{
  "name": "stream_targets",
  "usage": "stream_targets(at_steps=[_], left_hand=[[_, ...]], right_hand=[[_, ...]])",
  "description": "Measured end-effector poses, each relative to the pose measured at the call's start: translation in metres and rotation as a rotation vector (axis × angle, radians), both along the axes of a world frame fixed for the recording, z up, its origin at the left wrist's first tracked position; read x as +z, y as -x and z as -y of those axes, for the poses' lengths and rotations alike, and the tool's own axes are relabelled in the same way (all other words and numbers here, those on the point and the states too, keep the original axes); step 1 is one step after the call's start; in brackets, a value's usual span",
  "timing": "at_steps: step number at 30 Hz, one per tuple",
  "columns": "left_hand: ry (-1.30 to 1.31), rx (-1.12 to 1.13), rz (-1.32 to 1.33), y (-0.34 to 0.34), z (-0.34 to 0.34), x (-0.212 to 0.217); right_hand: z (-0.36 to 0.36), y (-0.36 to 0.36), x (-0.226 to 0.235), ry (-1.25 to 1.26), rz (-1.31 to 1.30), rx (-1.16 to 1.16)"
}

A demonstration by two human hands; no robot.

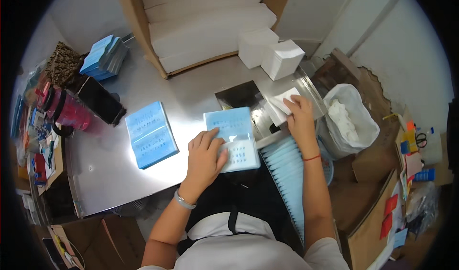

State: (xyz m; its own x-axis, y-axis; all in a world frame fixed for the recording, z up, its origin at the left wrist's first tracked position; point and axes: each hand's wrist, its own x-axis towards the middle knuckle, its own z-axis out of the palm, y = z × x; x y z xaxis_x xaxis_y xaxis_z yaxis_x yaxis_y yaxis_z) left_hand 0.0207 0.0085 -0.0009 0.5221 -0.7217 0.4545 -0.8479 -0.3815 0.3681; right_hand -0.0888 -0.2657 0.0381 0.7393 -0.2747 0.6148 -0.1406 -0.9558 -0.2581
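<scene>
My left hand (pixel 206 155) rests on a blue-and-clear printed plastic packet (pixel 232 119) at the table's front edge. Its fingers are apart and slightly bent, with the thumb on the packet's lower part, where white shows through. To the right, my right hand (pixel 301 112) has its thumb and fingers closed on folded white tissues (pixel 281 103), over a metal tray beside a dark square plate (pixel 241 98). A stack of blue printed plastic packets (pixel 152 135) lies flat on the metal table, left of my left hand.
A large carton (pixel 155 55) of white tissue stacks stands behind, with loose white stacks (pixel 282 59) beside it. Left are a black phone (pixel 101 100), a pink bottle (pixel 71 110) and more blue packets (pixel 105 57). Right are a lined bin (pixel 351 121) and blue overlapping sheets (pixel 289 174).
</scene>
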Motion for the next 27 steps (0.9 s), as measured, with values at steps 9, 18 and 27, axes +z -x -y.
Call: stream_targets(at_steps=[9,18,27], left_hand=[[-0.078,-0.139,-0.480,-0.013,-0.001,0.023],[-0.141,-0.023,-0.574,-0.017,-0.038,0.049],[-0.058,0.510,-0.066,-0.067,-0.088,0.025]], right_hand=[[-0.114,-0.022,-0.027,0.024,-0.267,0.294],[-0.064,-0.047,-0.027,-0.027,-0.130,0.073],[-0.045,-0.016,-0.023,-0.033,-0.007,-0.222]])
